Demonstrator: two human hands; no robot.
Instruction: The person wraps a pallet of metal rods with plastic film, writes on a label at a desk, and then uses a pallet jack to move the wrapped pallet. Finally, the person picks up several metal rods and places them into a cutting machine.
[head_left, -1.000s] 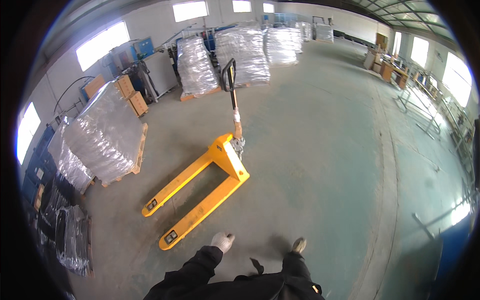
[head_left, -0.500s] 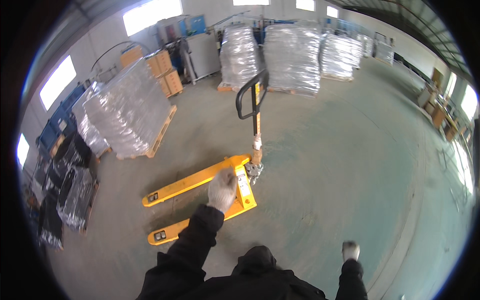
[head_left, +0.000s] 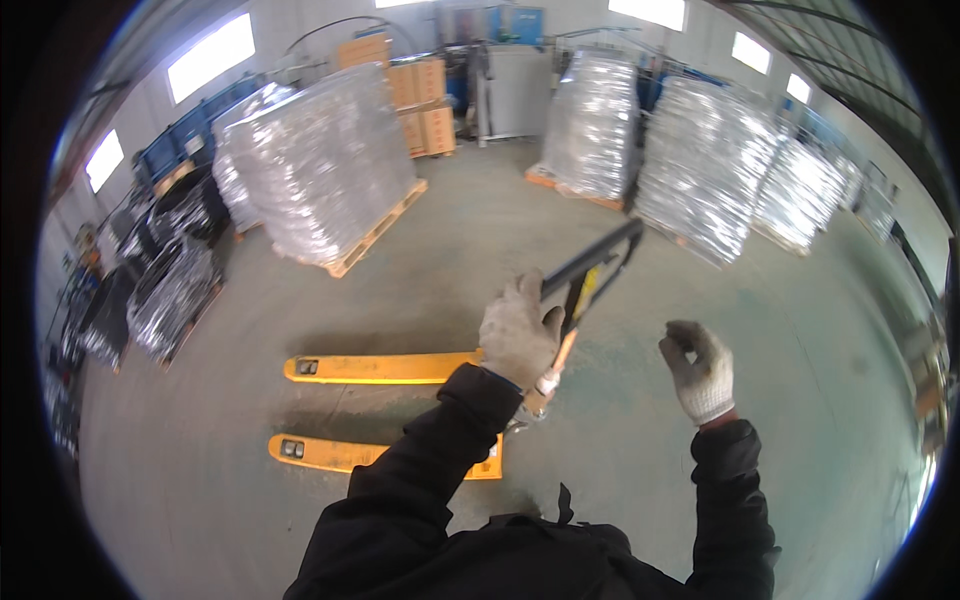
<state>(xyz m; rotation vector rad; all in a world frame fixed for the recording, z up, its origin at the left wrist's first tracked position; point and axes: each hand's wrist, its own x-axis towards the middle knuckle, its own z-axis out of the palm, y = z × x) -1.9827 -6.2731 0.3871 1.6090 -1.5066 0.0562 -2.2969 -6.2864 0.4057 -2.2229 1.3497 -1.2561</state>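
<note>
The black handle (head_left: 590, 265) of the yellow pallet jack (head_left: 385, 368) is grasped at its near end by the gloved left hand (head_left: 518, 330), while the gloved right hand (head_left: 698, 370) is held loosely curled and empty beside it, the jack's base being partly hidden by the left sleeve (head_left: 440, 450).

I see a grey concrete floor (head_left: 420, 250), shrink-wrapped pallet loads (head_left: 320, 165) along the back, stacked cardboard boxes (head_left: 420, 95), and bright windows (head_left: 210, 55) high on the walls.
</note>
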